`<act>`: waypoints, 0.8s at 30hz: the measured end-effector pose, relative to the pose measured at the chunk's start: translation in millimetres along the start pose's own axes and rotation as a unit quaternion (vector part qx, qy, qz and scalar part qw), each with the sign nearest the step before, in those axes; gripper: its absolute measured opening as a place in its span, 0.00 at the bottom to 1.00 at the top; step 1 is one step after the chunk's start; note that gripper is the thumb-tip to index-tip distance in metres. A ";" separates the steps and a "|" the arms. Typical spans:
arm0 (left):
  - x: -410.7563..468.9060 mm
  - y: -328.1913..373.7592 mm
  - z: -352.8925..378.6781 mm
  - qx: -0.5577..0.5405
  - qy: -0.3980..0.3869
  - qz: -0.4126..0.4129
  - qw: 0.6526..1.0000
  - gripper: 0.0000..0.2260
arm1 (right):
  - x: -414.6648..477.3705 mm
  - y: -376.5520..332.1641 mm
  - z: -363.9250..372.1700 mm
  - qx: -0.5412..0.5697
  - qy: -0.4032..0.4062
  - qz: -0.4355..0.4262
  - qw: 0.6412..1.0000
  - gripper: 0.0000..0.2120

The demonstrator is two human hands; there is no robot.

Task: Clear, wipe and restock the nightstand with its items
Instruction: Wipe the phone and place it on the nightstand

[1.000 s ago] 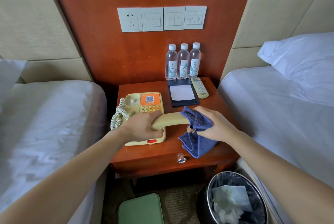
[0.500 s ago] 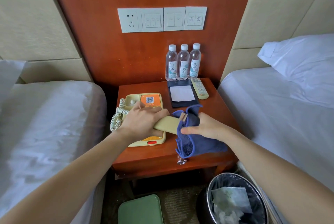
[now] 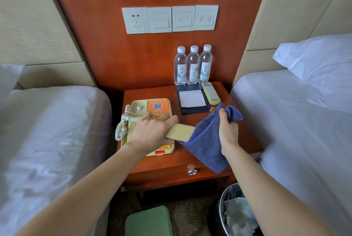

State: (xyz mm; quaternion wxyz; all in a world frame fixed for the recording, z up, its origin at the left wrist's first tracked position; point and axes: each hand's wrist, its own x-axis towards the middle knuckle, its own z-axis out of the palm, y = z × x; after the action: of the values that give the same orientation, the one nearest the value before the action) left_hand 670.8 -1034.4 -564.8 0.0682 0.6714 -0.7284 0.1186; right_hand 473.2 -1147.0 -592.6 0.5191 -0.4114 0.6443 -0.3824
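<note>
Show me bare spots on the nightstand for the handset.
Bare wood on the brown nightstand: rear left, behind the cream telephone; the front strip before it. Crowded: rear right, three clear water bottles, dark notepad holder, cream remote.

Wall switch panel (image 3: 170,19), with a white bed below left (image 3: 47,131) and below right (image 3: 304,121), green stool (image 3: 148,221) and lined waste bin (image 3: 222,205) far beneath.

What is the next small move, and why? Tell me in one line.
Probably slide the blue cloth along the handset toward the left hand, wiping its bare middle. The left hand grips one end above the phone base, the right hand holds the cloth over the other end, and the stretch between is uncovered.
</note>
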 end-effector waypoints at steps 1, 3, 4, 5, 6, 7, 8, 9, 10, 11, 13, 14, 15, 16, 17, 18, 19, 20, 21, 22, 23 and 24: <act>-1.2 1.6 -1.9 -0.004 -0.002 -0.011 1.000 0.23 | 0.0 1.1 1.8 0.031 0.023 0.017 0.999 0.24; -2.7 6.8 -5.8 -0.018 -0.014 -0.045 0.999 0.21 | -1.2 0.7 4.1 0.073 0.047 0.052 0.995 0.23; -3.1 9.9 -7.8 -0.026 -0.027 -0.065 0.997 0.21 | -1.6 -0.2 5.1 0.087 0.049 0.068 0.993 0.22; -2.8 12.8 -8.4 -0.029 -0.040 -0.084 0.995 0.21 | -2.6 -2.2 6.4 0.103 0.047 0.082 0.990 0.20; -3.0 16.0 -8.3 -0.034 -0.047 -0.099 0.993 0.21 | -2.8 -3.9 7.8 0.116 0.043 0.092 0.988 0.19; -3.6 19.0 -7.2 -0.036 -0.052 -0.110 0.992 0.21 | -4.0 -5.7 9.3 0.128 0.038 0.101 0.986 0.18; -4.0 21.3 -6.0 -0.036 -0.053 -0.118 0.991 0.21 | -4.3 -6.4 10.7 0.140 0.032 0.109 0.984 0.18; -3.2 22.7 -4.9 -0.035 -0.054 -0.126 0.990 0.22 | -5.7 -7.5 11.8 0.156 0.026 0.118 0.980 0.18; -2.8 23.9 -4.8 -0.037 -0.056 -0.132 0.989 0.22 | -7.0 -7.7 12.4 0.169 0.024 0.125 0.977 0.18; -2.5 24.3 -4.5 -0.037 -0.057 -0.134 0.989 0.23 | -8.6 -7.6 13.1 0.180 0.027 0.134 0.974 0.19; -1.0 24.9 -3.0 -0.037 -0.056 -0.127 0.990 0.23 | -7.5 -6.8 13.9 0.175 0.048 0.140 0.973 0.20; -1.3 24.7 -3.0 -0.052 -0.060 -0.124 0.989 0.23 | -6.9 -7.6 13.4 0.158 0.063 0.133 0.976 0.22; -2.4 23.5 -1.6 -0.075 -0.066 -0.125 0.987 0.23 | -6.4 -10.1 13.2 0.134 0.073 0.121 0.981 0.24; -4.1 21.9 0.9 -0.104 -0.071 -0.131 0.983 0.22 | -5.9 -13.5 13.7 0.102 0.080 0.098 0.987 0.25; -6.0 20.7 3.3 -0.133 -0.073 -0.139 0.979 0.22 | -6.5 -18.4 14.3 0.060 0.085 0.068 0.992 0.26; -8.1 19.8 4.5 -0.159 -0.070 -0.147 0.974 0.21 | -7.4 -23.5 14.2 0.014 0.094 0.034 0.995 0.27; -9.5 19.0 6.0 -0.181 -0.062 -0.155 0.969 0.21 | -9.0 -28.6 14.4 -0.023 0.101 0.001 0.995 0.28; -9.6 18.8 6.8 -0.203 -0.052 -0.165 0.964 0.20 | -11.4 -33.6 15.1 -0.036 0.103 -0.031 0.994 0.29; -8.3 19.1 7.2 -0.227 -0.040 -0.181 0.956 0.19 | -12.5 -36.3 16.9 -0.016 0.102 -0.046 0.994 0.29; -5.6 20.3 6.4 -0.257 -0.029 -0.206 0.944 0.18 | -13.6 -38.4 19.3 0.040 0.097 -0.036 0.994 0.28; -0.9 21.4 6.0 -0.292 -0.018 -0.236 0.927 0.18 | -14.8 -40.5 23.1 0.111 0.079 -0.003 0.991 0.28; 5.2 22.8 5.0 -0.331 -0.011 -0.265 0.906 0.17 | -17.4 -42.4 26.8 0.184 0.048 0.039 0.981 0.27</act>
State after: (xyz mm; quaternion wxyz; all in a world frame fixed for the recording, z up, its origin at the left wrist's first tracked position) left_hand 648.0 -1039.2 -570.2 0.3074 0.7798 -0.5217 -0.1589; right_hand 507.3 -1148.3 -552.0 0.5690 -0.2642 0.6029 -0.4929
